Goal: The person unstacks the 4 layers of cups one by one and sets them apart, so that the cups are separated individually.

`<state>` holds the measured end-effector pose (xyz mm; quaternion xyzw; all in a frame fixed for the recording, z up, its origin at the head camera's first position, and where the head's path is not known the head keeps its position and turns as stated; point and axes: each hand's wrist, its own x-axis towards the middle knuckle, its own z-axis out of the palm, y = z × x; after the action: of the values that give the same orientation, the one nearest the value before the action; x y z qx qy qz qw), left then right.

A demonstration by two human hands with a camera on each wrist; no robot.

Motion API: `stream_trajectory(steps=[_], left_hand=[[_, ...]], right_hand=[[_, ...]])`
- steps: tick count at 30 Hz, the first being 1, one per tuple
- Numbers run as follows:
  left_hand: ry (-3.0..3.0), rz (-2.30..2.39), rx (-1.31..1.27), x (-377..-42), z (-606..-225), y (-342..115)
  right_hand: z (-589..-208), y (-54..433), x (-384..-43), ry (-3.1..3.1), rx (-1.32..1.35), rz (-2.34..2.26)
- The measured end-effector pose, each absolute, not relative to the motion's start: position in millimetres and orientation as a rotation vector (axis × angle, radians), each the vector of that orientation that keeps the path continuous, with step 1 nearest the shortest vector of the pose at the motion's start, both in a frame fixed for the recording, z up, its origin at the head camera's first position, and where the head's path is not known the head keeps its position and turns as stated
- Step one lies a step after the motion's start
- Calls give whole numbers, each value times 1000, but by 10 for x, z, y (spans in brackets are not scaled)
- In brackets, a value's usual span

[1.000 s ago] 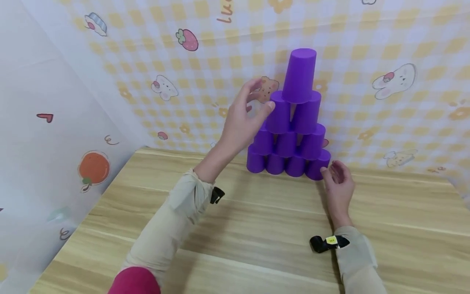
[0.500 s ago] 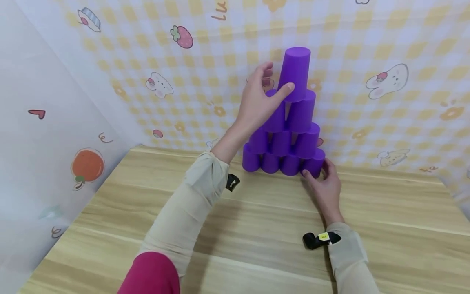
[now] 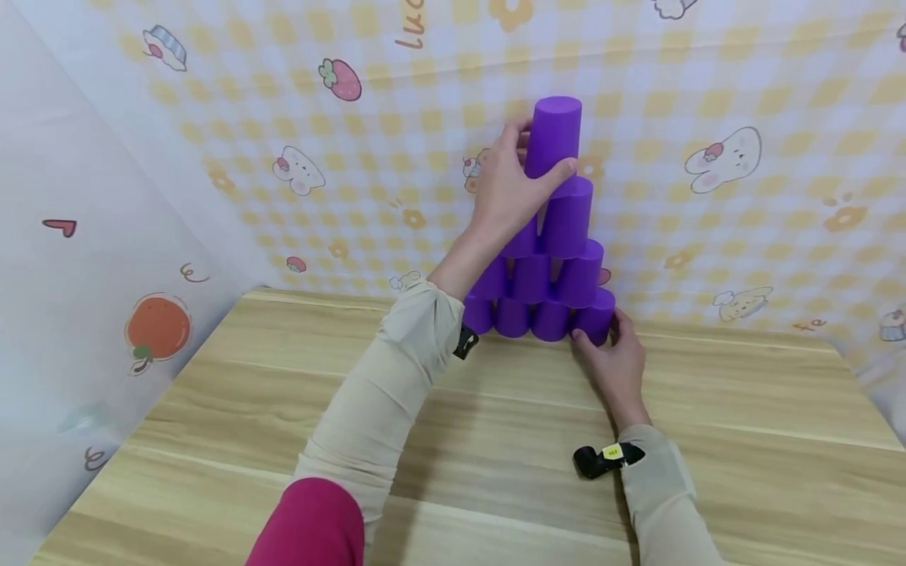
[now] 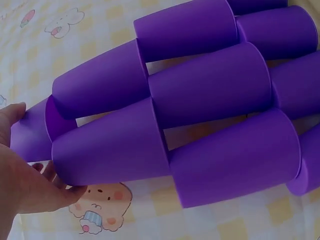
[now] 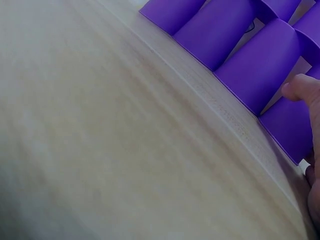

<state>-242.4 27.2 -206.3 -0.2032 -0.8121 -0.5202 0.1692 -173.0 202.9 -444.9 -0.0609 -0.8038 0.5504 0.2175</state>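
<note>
Purple cups stand upside down in a pyramid against the wall, with several in the bottom row and a single top cup. My left hand holds this top cup from its left, thumb across the front and fingers behind. In the left wrist view the thumb and fingers lie on opposite sides of the top cup, whose rim overlaps the two cups below. Down at the table, my right hand grips the rightmost bottom cup, thumb in front and fingers round its far side. The left forearm partly hides the pyramid's lower left.
The wood-grain table runs under both arms. Behind the cups, close to them, hangs a yellow-and-white checked wall cloth with cartoon prints. A white printed side wall borders the table's left.
My left hand has moved up and right from beside the second-highest row to the top cup. My right hand has closed in round the rightmost bottom cup. The head view has shifted slightly.
</note>
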Motion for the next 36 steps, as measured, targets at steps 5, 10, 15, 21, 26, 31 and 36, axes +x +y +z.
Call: stream_trajectory(steps=[5,10,15,21,26,31,36], left_hand=[[-2262,-1514,-582,-2439,-2046,263],[-2159,-1556,-592,-2404,-1988,199],[-2024,-1574,-628,-2325,-1928,50],[-1935,-1603,-616,-2227,-1918,-268],[-1975,-1590,-547,-2150,-2055,-571],[-2093,-1533,-456,-2100,-2318,-819],[-2183,-1495,-392,-2065,-2614,-949]], right_hand=[[-4409,2042,-1747,-2235,-167,1489],[-4414,2074,-1761,-2260,-172,1446],[-4445,2098,-1750,-2274,-181,1434],[-4448,2121,-1753,-2267,-190,1426],[-4426,2139,-1764,-2256,-194,1434],[-4426,2127,-1750,-2233,-191,1453],[-4422,2121,-1731,-2225,-181,1452]])
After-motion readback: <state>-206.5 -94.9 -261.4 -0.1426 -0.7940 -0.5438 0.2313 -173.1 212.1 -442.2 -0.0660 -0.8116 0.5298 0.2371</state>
